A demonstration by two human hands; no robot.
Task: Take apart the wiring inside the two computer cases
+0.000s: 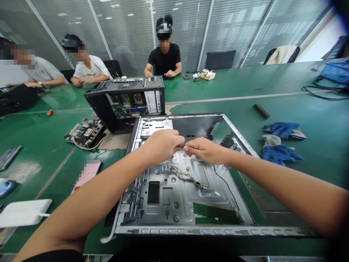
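Note:
An open metal computer case (163, 227) lies on its side in front of me. Over its middle, my left hand (165, 145) is closed in a fist. My right hand (204, 150) pinches from the other side, its fingertips close to the left ones. A short piece of thin dark wire (183, 146) shows between them, gripped by both; its ends are hidden in my fingers. Below, a bundle of twisted pale cables (188, 175) rests on the case floor. A thin dark wire (227, 185) runs down the case's right part. Green circuit-board strips (215, 213) lie near the front edge.
Behind stands a second, upright computer case (98, 109) with its board exposed. Left are a circuit board assembly (88, 133), a pink phone-like object (88, 173) and a white adapter (25, 213). Blue gloves (282, 154) lie right. Several people sit across the green table (286, 105).

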